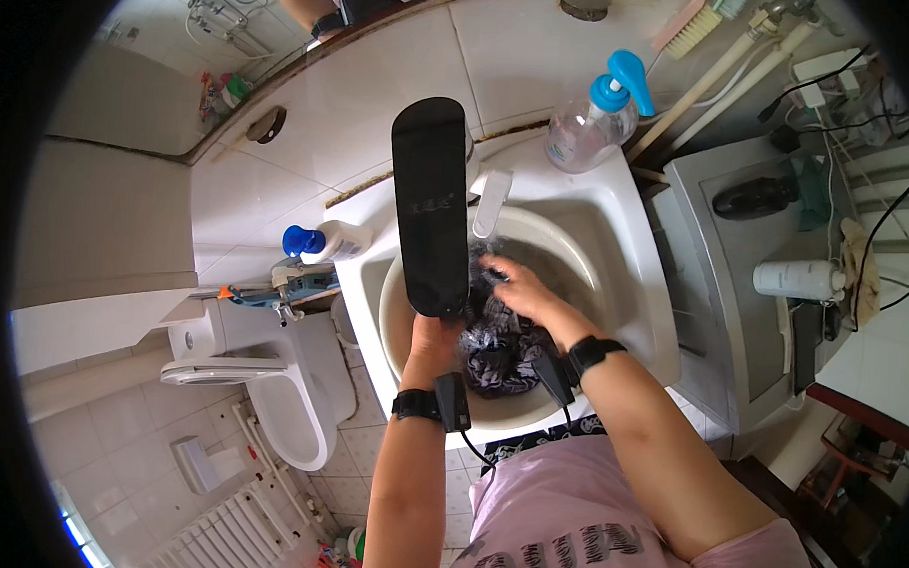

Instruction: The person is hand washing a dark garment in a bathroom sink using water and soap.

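A round cream basin stands in the white washbasin. Dark, wet cloth lies in water inside it, below the white faucet spout. My right hand is over the upper part of the basin, close to the cloth; its fingers are apart and slightly blurred. My left hand is at the basin's left side. Most of its fingers are hidden behind the lower end of a long, flat black panel with rounded ends and faint writing. Whether that hand grips the panel or cloth cannot be seen.
A clear pump bottle with a blue top stands at the washbasin's back right corner. A white bottle with a blue cap is at left. A washing machine is on the right; a toilet is on the left.
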Demonstrator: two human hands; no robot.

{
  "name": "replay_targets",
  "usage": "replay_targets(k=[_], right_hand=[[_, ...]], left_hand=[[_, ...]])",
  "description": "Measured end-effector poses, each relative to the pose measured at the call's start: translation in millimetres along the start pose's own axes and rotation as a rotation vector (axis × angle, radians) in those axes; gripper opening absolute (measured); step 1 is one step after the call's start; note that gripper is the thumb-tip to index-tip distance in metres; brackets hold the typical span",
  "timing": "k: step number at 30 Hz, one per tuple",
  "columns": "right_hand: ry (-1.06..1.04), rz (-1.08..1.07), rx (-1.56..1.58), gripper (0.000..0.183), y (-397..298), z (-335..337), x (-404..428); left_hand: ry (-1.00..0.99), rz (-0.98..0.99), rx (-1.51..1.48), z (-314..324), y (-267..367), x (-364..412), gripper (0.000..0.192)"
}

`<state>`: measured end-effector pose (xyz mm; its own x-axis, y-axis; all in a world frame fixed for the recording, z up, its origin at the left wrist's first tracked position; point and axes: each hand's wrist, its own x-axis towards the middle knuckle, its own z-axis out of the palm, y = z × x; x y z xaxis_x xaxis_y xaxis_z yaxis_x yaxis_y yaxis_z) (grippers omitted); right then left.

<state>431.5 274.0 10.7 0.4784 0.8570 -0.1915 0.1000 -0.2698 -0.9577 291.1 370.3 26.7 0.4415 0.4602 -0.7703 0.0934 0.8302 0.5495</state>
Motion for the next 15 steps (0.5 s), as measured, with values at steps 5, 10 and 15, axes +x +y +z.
replay_targets(k=[5, 10, 15], right_hand=[[-0.52, 0.18, 0.342, 0.034, -74, -1, -41], [-0.359, -0.148, 0.071, 0.025, -88, 19, -55], [-0.034, -0.048, -0.405, 0.029, -70, 18, -47]], left_hand=[[-0.164, -0.071, -0.277, 5, 5, -24, 0.053], [-0.095, 0.169, -0.065, 3, -23, -32, 0.056], [-0.043, 0.043, -0.222, 32, -13, -47, 0.036]])
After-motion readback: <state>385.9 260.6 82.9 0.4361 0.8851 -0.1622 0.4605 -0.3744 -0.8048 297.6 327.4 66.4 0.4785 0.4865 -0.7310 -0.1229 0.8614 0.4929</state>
